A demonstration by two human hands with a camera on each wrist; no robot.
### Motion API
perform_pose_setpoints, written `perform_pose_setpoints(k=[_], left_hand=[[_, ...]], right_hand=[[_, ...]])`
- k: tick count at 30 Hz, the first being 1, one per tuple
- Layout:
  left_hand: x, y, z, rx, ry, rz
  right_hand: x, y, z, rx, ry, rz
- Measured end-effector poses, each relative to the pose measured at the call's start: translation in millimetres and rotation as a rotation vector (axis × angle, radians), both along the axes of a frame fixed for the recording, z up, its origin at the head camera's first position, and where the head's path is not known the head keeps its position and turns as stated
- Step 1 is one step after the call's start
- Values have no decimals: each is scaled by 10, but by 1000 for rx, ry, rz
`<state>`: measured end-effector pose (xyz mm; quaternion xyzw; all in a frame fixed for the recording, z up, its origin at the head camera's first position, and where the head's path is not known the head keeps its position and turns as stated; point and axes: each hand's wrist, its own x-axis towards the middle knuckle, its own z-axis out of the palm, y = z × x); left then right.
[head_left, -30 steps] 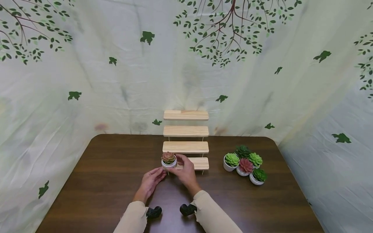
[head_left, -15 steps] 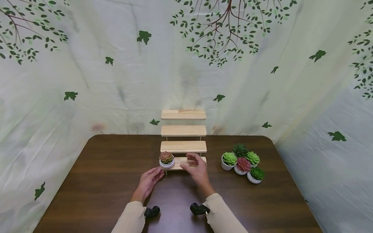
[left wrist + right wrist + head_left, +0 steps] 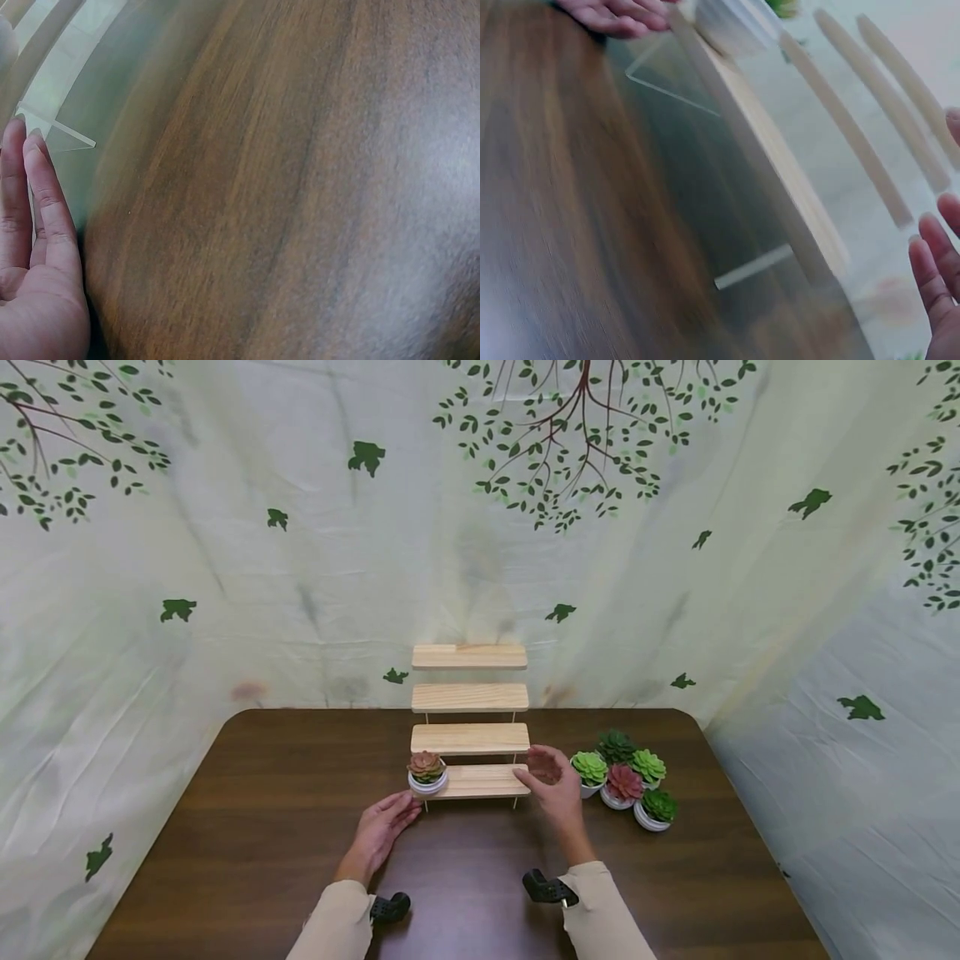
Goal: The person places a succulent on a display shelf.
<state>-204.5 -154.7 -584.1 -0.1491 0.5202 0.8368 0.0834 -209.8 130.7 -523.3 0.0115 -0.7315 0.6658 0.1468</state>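
A reddish-brown potted succulent [image 3: 427, 768] in a white pot stands on the left end of the lowest shelf of a wooden tiered stand [image 3: 483, 782]. My left hand [image 3: 381, 833] has its fingers extended at the shelf's left front corner, just below the pot; its straight fingers also show in the left wrist view, by a clear leg of the stand. Off the right end of the stand, my right hand [image 3: 557, 792] holds nothing, thumb and fingers apart. It overlaps the edge of a light-green potted succulent [image 3: 588, 767] in the head view.
Close together right of the stand are a red succulent [image 3: 623, 782], a dark green one [image 3: 615, 746], another light-green one [image 3: 648, 766] and a mid-green one [image 3: 658, 807], potted. The brown table [image 3: 300, 777] meets a leaf-printed cloth backdrop [image 3: 247, 568] behind.
My right hand has let go of the reddish-brown potted succulent and moved right, past the stand's end. The succulent stays on the lowest shelf, and my left hand keeps its place beside it.
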Motion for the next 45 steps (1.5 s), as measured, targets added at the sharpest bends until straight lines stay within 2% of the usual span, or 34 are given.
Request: perform_pose_setpoints(k=[4,6,10,18,22,25,29,35,42,45], left_hand=[[8,-8,2,-1,-6,2],[10,-11,5,-10,-4,3],[5,-15,10,-18,-8,3],[2,-14,15,-8,-2,7],[7,-21,16,-8,-2,7],[11,-30,20,-13,-6,5],[5,-40,17,-17,-11,5],[3,-40,8,-27,-15,9],[-14,5,-12,-12,-3,-1],[-16,23,-12,-28,-1,1]], right_hand=[[35,166,23,48,-6,-19],[91,233,110,69,-12,-26],[182,376,281,41,-6,-38],[116,797,134,41,-22,-154],[205,949,281,5,-30,-190],[262,1075,317,5,-16,-222],[217,1274,159,27,0,-281],[236,1441,67,55,12,-327],[376,1654,17,125,-92,-350],[408,1757,-29,118,-101,-361]])
